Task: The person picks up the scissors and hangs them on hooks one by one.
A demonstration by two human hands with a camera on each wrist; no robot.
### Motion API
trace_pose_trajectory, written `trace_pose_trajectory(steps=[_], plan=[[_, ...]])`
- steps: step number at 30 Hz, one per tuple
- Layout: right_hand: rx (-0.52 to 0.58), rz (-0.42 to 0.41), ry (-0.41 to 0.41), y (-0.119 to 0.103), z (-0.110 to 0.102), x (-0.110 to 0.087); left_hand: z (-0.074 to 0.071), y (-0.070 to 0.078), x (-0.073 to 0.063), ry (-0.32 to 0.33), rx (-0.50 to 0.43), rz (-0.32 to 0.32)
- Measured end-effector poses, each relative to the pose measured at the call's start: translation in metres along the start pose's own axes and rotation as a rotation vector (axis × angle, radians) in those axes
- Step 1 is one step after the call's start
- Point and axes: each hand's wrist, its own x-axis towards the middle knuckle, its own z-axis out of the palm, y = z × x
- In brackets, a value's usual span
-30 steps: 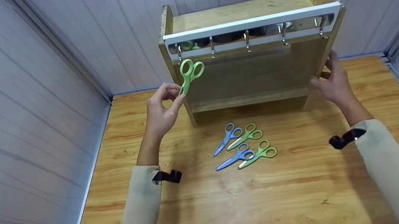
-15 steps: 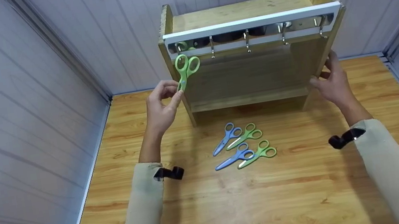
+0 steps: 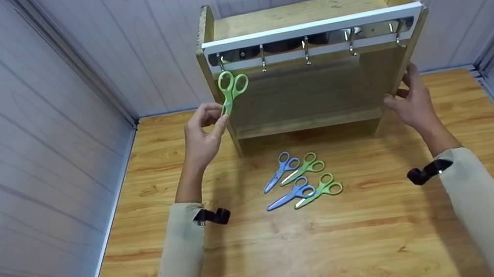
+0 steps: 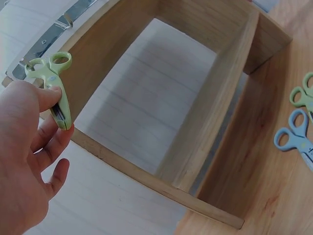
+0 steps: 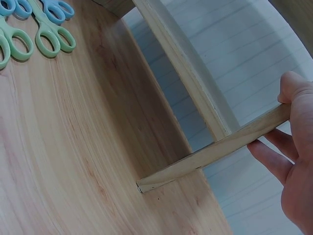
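left grip [image 3: 200, 141] pinches green scissors [image 3: 229, 97], their loops [image 3: 233, 82] above it; right grip [image 3: 414, 102] holds wooden shelf [image 3: 299, 12].

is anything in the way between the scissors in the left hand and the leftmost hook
Nothing visible. The green scissors, pinched by the left hand, are right at the leftmost hook; contact is unclear. The other scissors lie lower, on the wooden surface, clear of that path.

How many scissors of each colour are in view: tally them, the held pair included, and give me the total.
Green scissors: 3 (one in the left hand, two on the wooden surface)
Blue scissors: 2 (both on the wooden surface)
Total: 5
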Motion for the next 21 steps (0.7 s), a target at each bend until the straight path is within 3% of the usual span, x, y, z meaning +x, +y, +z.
trace_pose_trajectory(steps=[10, 21], plan=[[-0.089, 0.029, -0.009, 0.0012, -0.0054, 0.0009, 0.0029, -0.0041, -0.0006, 0.015, 0.050, -0.024], [-0.024, 0.009, -0.015, 0.0021, -0.0037, -0.0010, 0.0040, -0.0059, 0.0004, 0.017, 0.084, -0.045]])
